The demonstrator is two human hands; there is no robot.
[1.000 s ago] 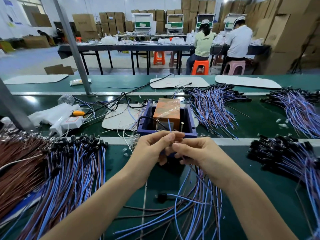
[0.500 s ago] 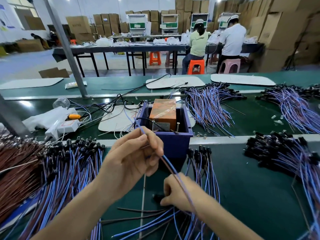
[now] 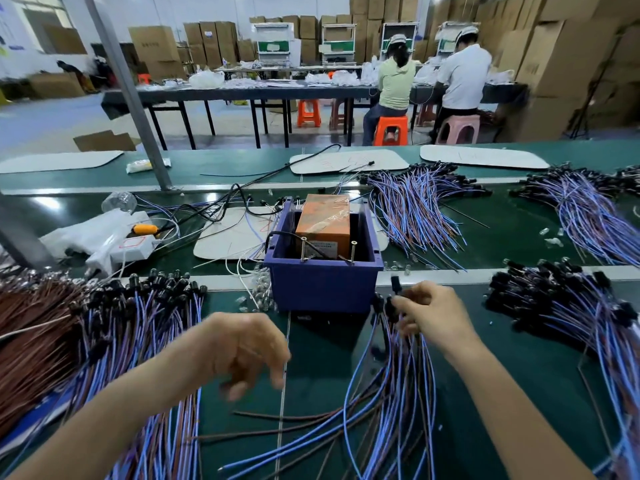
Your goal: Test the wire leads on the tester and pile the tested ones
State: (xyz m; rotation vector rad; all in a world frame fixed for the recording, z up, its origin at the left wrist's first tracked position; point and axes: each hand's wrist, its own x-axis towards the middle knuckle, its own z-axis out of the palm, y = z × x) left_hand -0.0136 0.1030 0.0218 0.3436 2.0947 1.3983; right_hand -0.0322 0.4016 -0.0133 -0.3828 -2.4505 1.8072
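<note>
Green workbench, cardboard boxes stacked behind. Tester seated in blue bin, 12 o'clock. Wire held half second ago no longer seen in left hand: blurred, fingers loosely curled, nothing gripped. Black plug of lead pinched by right hand, 1 o'clock, over near pile. Large pile at 9 o'clock. Next test cycle judged begun.

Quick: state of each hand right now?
Left hand: open, fingers loosely curled, holding nothing.
Right hand: pinching a wire lead at its black end.
</note>
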